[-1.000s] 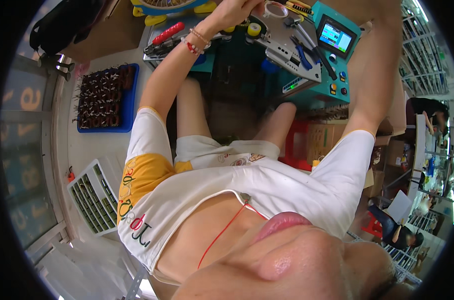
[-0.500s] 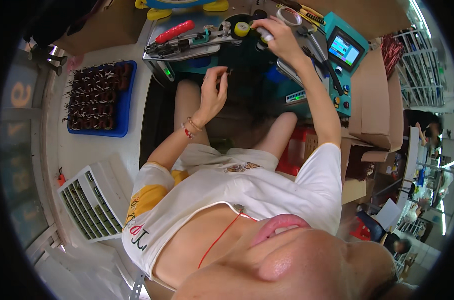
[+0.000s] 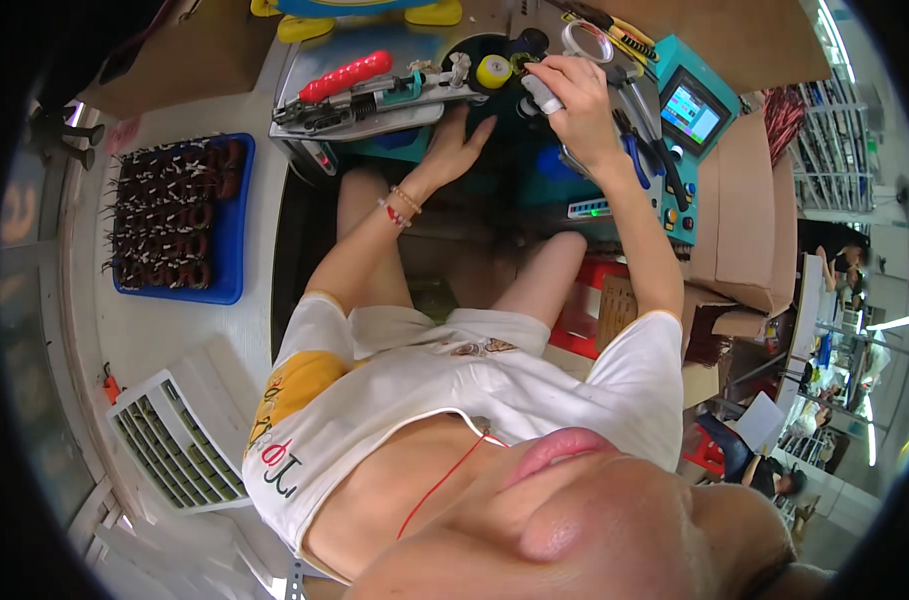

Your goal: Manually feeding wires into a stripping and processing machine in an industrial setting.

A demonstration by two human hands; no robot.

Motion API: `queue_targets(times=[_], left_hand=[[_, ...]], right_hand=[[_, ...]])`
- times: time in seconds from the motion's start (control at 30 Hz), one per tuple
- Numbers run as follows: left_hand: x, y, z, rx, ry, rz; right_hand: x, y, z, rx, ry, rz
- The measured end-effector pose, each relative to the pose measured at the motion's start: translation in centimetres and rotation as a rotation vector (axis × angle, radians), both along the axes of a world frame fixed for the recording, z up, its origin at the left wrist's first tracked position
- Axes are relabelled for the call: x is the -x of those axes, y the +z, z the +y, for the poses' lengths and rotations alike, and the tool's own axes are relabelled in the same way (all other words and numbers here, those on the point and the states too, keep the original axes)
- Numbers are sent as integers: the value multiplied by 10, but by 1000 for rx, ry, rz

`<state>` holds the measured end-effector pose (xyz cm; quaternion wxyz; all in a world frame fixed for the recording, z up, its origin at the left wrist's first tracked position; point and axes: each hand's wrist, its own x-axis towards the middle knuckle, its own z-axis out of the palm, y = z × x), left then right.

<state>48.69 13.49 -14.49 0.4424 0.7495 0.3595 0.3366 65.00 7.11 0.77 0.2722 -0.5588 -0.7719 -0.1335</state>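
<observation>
My right hand (image 3: 586, 115) is at the far side of the teal bench machine (image 3: 682, 165), beside a yellow roller (image 3: 493, 71). Its fingers are pinched together close to the roller, and white wrapping (image 3: 542, 94) covers one digit. What lies between the fingertips is too small to make out. My left hand (image 3: 454, 152) reaches in below the metal clamp arm (image 3: 414, 92) with the red ribbed handle (image 3: 346, 76). Its thumb stands apart from the fingers, whose tips are partly hidden by that arm. I see nothing held in it.
On the left bench lies a blue tray (image 3: 232, 225) of brown wound rings with pale leads. A white slatted vent panel (image 3: 179, 440) is nearer. Pliers (image 3: 632, 150) and a small lit screen (image 3: 690, 108) are at right, beside cardboard boxes (image 3: 739, 215).
My left hand has moved up and forward, from above my lap to under the clamp arm. My right hand stays by the roller, shifted slightly. The view has tilted a little.
</observation>
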Motion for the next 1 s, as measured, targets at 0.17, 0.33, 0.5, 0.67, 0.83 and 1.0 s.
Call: queue_targets(times=[0.17,0.33,0.5,0.67,0.83,1.0], left_hand=[[-29,6,14,-17,-190,-400],[-22,-41,29,381,-350,-360],[0,-20,5,191,-178,-319],[35,42,-81,728,-190,-498],[58,113,-86,1040,-226,-507],[62,138,-83,1138,-291,-490]], right_hand=[[7,-6,6,-44,-26,-29],[18,-3,6,-13,-57,-26],[31,-17,2,-111,-118,-102],[27,-21,4,-201,-186,-136],[10,-12,-2,-100,-54,-219],[31,-17,-25,-66,146,-415]])
